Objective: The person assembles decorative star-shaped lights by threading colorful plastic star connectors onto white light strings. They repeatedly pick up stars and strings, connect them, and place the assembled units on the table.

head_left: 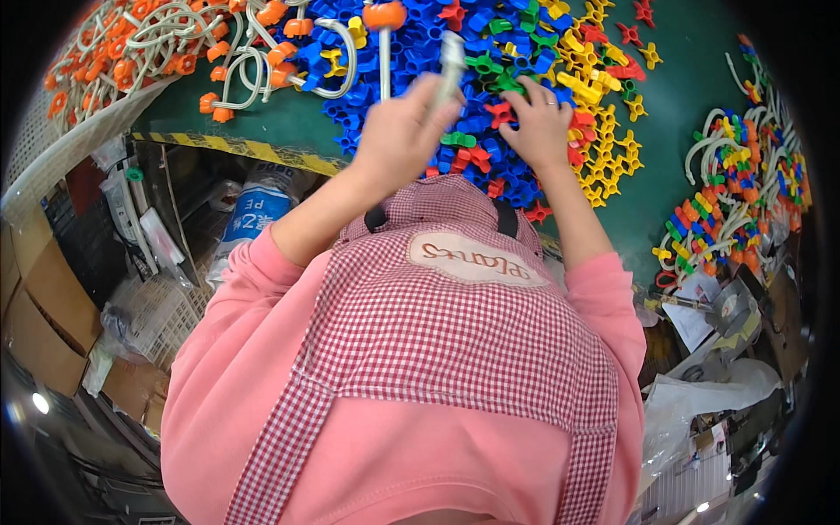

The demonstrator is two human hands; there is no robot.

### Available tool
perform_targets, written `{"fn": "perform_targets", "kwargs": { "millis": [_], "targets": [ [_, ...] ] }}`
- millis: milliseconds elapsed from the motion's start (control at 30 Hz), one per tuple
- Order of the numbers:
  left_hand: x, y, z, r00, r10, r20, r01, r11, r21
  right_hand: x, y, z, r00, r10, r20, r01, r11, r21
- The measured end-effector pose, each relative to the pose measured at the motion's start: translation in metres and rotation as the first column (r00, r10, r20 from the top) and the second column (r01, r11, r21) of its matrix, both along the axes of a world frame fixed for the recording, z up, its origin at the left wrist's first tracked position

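Note:
My left hand (pixel 404 133) is closed round a white rope (pixel 385 66). An orange cap (pixel 383 16) sits on one end of it, and a blurred whitish end (pixel 451 61) sticks up past my fingers. To the right, my right hand (pixel 540 127) rests over the pile with its fingers apart, holding nothing that I can see. A green plastic piece (pixel 507 82) lies by its fingertips, and a red piece (pixel 500 114) is close to the thumb. Blue star-shaped pieces (pixel 372 114) spread under and between both hands.
Orange-capped rope loops (pixel 157 35) are heaped at the far left of the green table (pixel 289 122). Yellow pieces (pixel 604 166) lie right of my hand. Assembled colourful rope pieces (pixel 726 192) pile up at the right edge. Yellow-black tape (pixel 245 149) marks the near edge.

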State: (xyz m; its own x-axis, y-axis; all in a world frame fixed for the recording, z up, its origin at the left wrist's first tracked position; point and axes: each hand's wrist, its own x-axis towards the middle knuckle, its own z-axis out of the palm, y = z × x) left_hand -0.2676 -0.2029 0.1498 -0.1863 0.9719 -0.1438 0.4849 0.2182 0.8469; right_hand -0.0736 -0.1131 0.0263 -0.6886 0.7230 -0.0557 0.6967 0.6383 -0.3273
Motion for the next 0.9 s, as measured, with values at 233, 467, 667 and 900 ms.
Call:
{"fn": "perform_targets", "kwargs": {
  "millis": [233,467,667,900],
  "targets": [
    [0.011,-0.008,-0.064,0.806,-0.466,-0.365,0.455,0.882,-0.121,0.052,0.002,-0.008,0.927,-0.286,-0.242,0.296,0.955,0.004],
    [-0.021,0.029,-0.108,0.761,0.082,-0.644,-0.058,0.997,0.058,0.042,0.004,-0.012,0.956,-0.245,-0.163,0.275,0.942,0.193],
    [-0.037,0.043,-0.087,0.921,0.125,-0.369,-0.142,0.99,-0.019,0.043,0.036,-0.013,0.981,-0.18,0.067,0.163,0.966,0.199],
    [-0.023,0.02,-0.045,0.861,0.377,0.341,-0.34,0.926,-0.165,0.049,0.046,-0.016,0.968,-0.248,0.045,0.25,0.966,-0.058]
  ]
}}
